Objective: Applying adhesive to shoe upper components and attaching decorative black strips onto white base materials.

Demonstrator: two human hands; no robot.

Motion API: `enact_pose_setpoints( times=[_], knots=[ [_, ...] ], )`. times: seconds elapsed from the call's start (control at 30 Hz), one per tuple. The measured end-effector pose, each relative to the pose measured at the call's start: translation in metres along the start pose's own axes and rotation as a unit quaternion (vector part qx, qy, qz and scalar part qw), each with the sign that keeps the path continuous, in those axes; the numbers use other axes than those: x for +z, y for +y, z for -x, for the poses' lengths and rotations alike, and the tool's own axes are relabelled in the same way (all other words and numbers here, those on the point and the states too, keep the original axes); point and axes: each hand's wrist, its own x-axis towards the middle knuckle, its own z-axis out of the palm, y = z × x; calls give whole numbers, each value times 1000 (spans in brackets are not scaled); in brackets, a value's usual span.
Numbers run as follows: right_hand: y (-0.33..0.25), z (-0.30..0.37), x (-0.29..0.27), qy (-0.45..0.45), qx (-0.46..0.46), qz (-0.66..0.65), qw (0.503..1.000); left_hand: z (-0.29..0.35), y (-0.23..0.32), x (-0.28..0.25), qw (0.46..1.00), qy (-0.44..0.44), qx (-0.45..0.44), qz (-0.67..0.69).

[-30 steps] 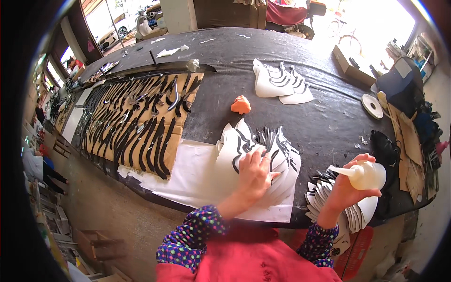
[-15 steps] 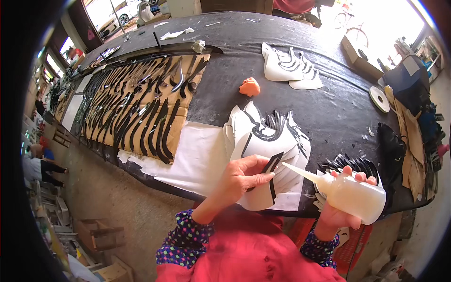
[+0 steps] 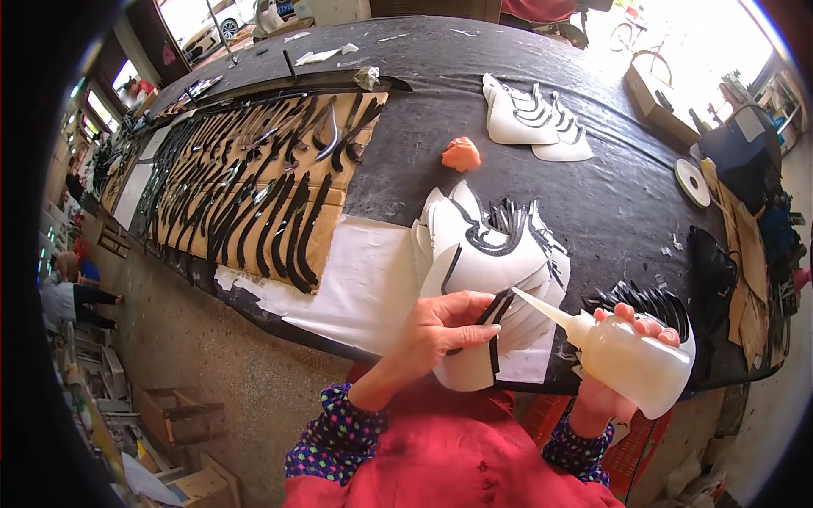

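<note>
My left hand point(image 3: 436, 334) is closed, pinching a black-edged white piece point(image 3: 464, 372) between thumb and fingers, with its dark edge strips standing up at the fingertips. My right hand point(image 3: 603, 396) wraps round a translucent squeeze bottle point(image 3: 639, 366) holding pale liquid. The bottle lies tilted, its long thin nozzle point(image 3: 546, 308) pointing left, and the tip meets or nearly meets the upper end of the black strip. Behind my left hand lies a stack of white shaped pieces point(image 3: 487, 245) with black curved trims.
Rows of black curved strips lie on cardboard point(image 3: 334, 193) at left. Farther back are an orange lump point(image 3: 461, 154) and more white pieces point(image 3: 529, 118). A tape roll point(image 3: 692, 183) and black cloth point(image 3: 710, 262) lie at right. Black strips point(image 3: 648, 300) sit behind the bottle.
The nozzle tip has shifted along the black strip to its upper end. Both hands keep their grip, and the whole view has shifted slightly.
</note>
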Motion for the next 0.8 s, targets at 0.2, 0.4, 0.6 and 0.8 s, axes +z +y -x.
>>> enact_pose_setpoints(
  times=[0.2,0.4,0.6,0.8],
  knots=[
    [1,2,15,-24,-20,28,999,0,0,-1,1000,8,8,-22],
    [-1,-1,9,-20,-9,12,1000,-1,-3,-2,1000,7,6,-11],
    [3,2,1,-108,-14,1,994,-2,-6,-2,999,13,9,-35],
    [-1,-5,7,-119,-1,12,993,-1,-8,-2,1000,10,9,-23]
  ],
)
